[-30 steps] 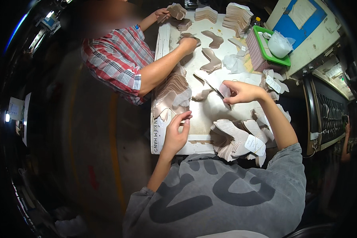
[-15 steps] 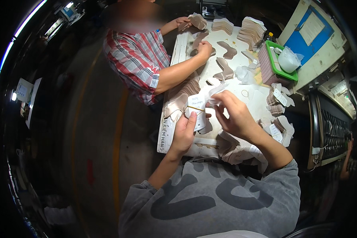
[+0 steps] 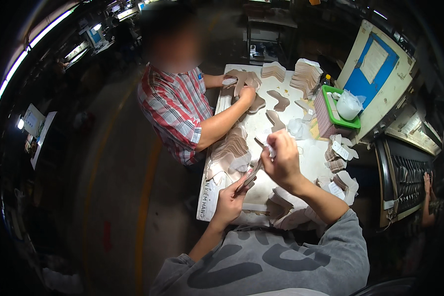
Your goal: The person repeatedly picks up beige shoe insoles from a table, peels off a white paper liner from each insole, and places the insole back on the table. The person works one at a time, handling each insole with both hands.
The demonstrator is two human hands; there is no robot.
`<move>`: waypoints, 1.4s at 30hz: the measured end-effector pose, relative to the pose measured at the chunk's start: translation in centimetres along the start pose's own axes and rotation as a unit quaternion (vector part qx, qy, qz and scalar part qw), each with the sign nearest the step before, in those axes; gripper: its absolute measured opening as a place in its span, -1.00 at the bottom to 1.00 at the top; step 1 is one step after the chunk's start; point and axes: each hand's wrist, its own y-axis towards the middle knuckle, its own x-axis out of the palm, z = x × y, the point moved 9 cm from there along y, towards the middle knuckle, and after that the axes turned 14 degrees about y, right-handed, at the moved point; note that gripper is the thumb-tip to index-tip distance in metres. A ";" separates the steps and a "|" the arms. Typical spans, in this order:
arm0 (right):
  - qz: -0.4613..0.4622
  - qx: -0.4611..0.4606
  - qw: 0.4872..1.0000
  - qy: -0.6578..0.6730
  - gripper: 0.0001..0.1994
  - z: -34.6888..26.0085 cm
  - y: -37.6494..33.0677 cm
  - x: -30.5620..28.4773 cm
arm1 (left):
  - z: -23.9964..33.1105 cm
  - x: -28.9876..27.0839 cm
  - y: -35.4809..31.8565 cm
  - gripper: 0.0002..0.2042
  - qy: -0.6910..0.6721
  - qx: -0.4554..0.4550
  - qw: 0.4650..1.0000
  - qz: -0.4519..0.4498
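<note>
Over the near part of the table, my left hand [image 3: 229,203] is closed round a thin bundle of beige cut pieces [image 3: 250,178], seen nearly edge-on. My right hand [image 3: 284,157] pinches a crumpled white scrap [image 3: 270,150], thin like film or paper, just above the bundle's upper end. Whether the scrap touches the bundle I cannot tell. Left of it lies a long row of overlapping beige pieces [image 3: 230,148] on the white table [image 3: 249,198]. More stacked pieces [image 3: 281,203] sit under my right forearm.
Across the table's left side, a person in a checked shirt [image 3: 170,108] handles curved beige pieces [image 3: 247,81]. A tall stack [image 3: 305,79] stands at the far right. Beside it are a green tray [image 3: 329,111] with a white plastic bag [image 3: 350,104], and tagged bundles [image 3: 341,150].
The bundle in my left hand has turned from showing its banded white tag to nearly edge-on. My right hand has closed tighter on the white scrap. The other person's hands have shifted among the pieces.
</note>
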 end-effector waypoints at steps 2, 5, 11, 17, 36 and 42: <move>0.043 0.095 0.994 -0.026 -0.76 3.9 1.0 -1.8 | 1.8 -0.9 -0.7 -0.60 0.019 0.112 0.993 0.036; -0.104 0.142 0.984 -0.014 -0.79 5.8 -0.1 0.5 | 0.3 -3.3 -0.7 -0.52 -0.306 0.072 0.943 0.110; -0.373 0.138 0.917 0.003 -0.87 6.3 -6.4 4.2 | -3.9 -13.1 0.5 -0.42 -0.396 -0.009 0.847 0.355; -0.387 0.231 0.880 -0.149 -0.77 13.4 -7.6 3.5 | -6.1 -8.7 0.6 -0.57 -0.339 -0.099 0.921 0.168; -0.329 0.476 0.787 0.214 -0.73 18.4 -13.1 8.9 | -12.6 -1.5 -3.1 -0.57 -0.342 -0.203 0.917 0.041; -0.380 0.237 0.871 0.200 -0.62 10.0 -9.0 10.2 | -13.7 -1.9 -2.9 -0.71 -0.326 -0.223 0.913 0.102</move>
